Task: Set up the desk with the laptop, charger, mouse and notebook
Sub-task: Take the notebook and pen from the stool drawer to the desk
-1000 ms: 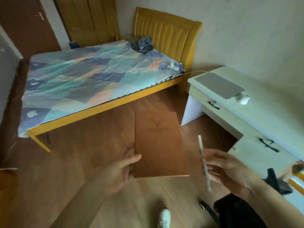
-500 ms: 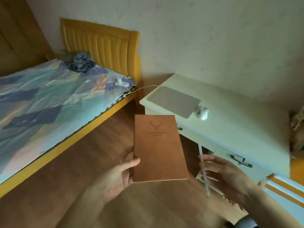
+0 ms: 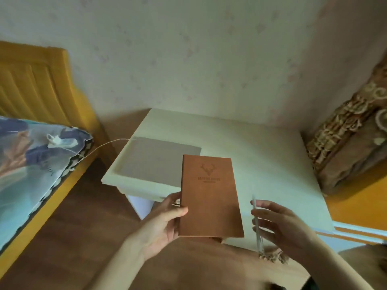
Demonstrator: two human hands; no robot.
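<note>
My left hand (image 3: 165, 220) grips a brown notebook (image 3: 209, 197) with a deer emblem by its left edge, holding it above the front of the white desk (image 3: 261, 155). A thin white pen (image 3: 257, 225) stands nearly upright in my right hand (image 3: 280, 225), just right of the notebook. A closed grey laptop (image 3: 155, 162) lies on the desk's left part, partly covered by the notebook. Its white cable (image 3: 106, 144) runs left to a white charger (image 3: 55, 141) on the bed. The mouse is hidden behind the notebook.
A bed with a patterned quilt (image 3: 31, 160) and a yellow headboard (image 3: 35, 84) stands to the left. A brown patterned blanket (image 3: 354, 139) is piled on an orange surface (image 3: 360, 201) at the desk's right end. The floor is wooden.
The view has swung right and closer to the desk. Both hands, with notebook and pen, have moved from over the floor to over the desk's front edge, and the notebook now covers the mouse.
</note>
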